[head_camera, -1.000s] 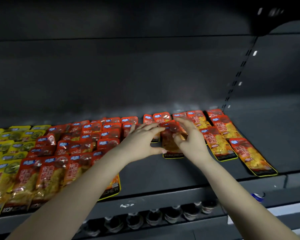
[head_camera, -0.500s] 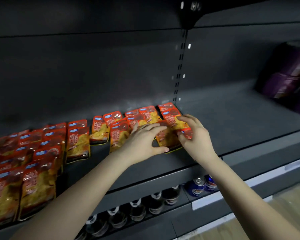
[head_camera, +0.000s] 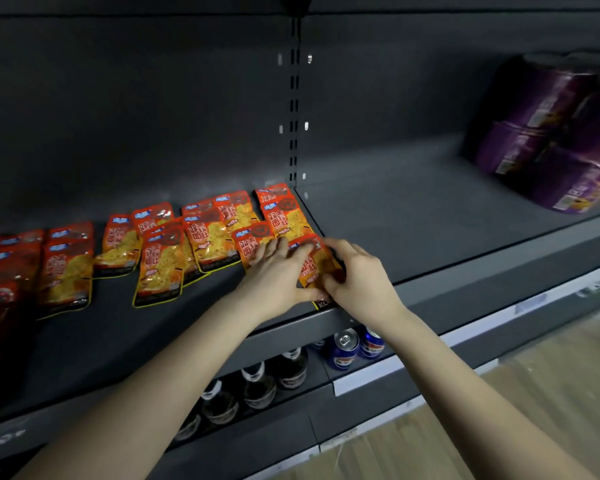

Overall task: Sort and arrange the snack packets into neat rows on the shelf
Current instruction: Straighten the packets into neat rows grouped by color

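Several red and orange snack packets lie in overlapping rows on the dark shelf, from the far left to the shelf's upright seam. One packet lies near the shelf's front edge, between both hands. My left hand rests flat on its left side, fingers spread over it and the packet behind. My right hand grips its right edge with curled fingers. The hands hide most of this packet.
Purple wrapped packs are stacked at the right end of the shelf, with bare shelf between them and the packets. On the lower shelf stand dark bottles and blue cans. Wooden floor shows at the bottom right.
The view has swung to the right, so the packet rows now sit further left. Both hands have moved right along the shelf and now hold a packet at the right end of the rows.
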Demonstrator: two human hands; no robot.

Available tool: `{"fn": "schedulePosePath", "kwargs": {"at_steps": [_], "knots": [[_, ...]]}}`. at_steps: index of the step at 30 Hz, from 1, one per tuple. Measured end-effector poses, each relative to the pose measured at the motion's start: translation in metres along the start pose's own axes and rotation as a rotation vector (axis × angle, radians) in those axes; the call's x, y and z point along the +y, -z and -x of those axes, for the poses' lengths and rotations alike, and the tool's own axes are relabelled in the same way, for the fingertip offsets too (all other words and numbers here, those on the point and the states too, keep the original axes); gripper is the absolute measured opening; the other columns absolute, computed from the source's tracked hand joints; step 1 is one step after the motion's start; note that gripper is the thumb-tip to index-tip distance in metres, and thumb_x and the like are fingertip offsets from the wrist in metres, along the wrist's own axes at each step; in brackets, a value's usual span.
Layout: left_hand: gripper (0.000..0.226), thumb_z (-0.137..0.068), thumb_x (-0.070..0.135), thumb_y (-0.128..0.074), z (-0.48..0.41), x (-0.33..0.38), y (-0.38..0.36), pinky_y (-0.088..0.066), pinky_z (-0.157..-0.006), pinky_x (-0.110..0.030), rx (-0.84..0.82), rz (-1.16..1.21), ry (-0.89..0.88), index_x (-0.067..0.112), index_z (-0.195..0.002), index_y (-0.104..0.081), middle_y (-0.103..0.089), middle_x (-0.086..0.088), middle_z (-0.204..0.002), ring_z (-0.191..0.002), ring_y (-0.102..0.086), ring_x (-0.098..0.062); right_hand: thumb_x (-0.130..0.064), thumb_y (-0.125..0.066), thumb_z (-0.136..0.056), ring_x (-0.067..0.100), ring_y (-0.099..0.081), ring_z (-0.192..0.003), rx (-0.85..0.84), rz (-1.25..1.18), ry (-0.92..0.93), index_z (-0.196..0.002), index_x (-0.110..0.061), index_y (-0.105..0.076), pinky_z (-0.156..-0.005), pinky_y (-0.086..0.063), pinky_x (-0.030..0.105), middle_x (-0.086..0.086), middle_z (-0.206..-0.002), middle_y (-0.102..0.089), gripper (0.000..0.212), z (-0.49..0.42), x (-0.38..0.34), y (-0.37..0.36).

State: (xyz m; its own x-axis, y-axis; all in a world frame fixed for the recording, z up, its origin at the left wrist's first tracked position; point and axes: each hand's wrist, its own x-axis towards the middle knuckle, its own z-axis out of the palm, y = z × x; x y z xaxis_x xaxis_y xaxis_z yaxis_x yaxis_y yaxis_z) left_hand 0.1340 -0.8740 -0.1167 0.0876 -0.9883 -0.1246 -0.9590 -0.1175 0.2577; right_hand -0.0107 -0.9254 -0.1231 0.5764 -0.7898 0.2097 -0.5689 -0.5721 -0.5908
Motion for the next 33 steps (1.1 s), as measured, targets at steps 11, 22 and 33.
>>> {"fn": "schedulePosePath", "kwargs": {"at_steps": [11, 22, 33], "knots": [[0.099, -0.071, 0.043, -0.077, 0.003, 0.004, 0.0, -0.018, -0.116, -0.048, 0.135, 0.2, -0.017, 0.039, -0.148, -0.015, -0.009, 0.005, -0.157, -0.143, -0.014, -0.032, 0.005, -0.06, -0.072, 0.018, -0.062, -0.091, 0.073, -0.122, 0.003, -0.128, -0.021, -0.052, -0.072, -0.036, 0.008, 0.003, -0.113, -0.062, 0.062, -0.003, 0.007, 0.003], [0.085, -0.08, 0.02, -0.073, 0.032, -0.017, 0.019, -0.02, -0.114, -0.033, 0.269, 0.309, -0.009, 0.034, -0.147, -0.023, -0.004, 0.006, -0.159, -0.144, -0.016, -0.02, 0.005, -0.062, -0.075, 0.013, -0.057, -0.106, 0.087, -0.168, 0.128, -0.122, -0.021, -0.062, -0.085, -0.033, -0.002, 0.003, -0.131, -0.054, 0.053, -0.007, -0.025, -0.01], [0.086, -0.082, 0.01, -0.071, 0.11, -0.111, 0.036, -0.028, -0.111, -0.03, 0.346, 0.25, 0.229, 0.034, -0.147, -0.02, 0.008, 0.002, -0.159, -0.144, -0.018, -0.022, -0.002, -0.063, -0.08, 0.019, -0.05, -0.124, -0.126, -0.141, 0.333, -0.125, -0.022, -0.059, -0.097, -0.028, 0.008, 0.007, -0.143, -0.042, 0.049, -0.019, -0.125, -0.075]]}}
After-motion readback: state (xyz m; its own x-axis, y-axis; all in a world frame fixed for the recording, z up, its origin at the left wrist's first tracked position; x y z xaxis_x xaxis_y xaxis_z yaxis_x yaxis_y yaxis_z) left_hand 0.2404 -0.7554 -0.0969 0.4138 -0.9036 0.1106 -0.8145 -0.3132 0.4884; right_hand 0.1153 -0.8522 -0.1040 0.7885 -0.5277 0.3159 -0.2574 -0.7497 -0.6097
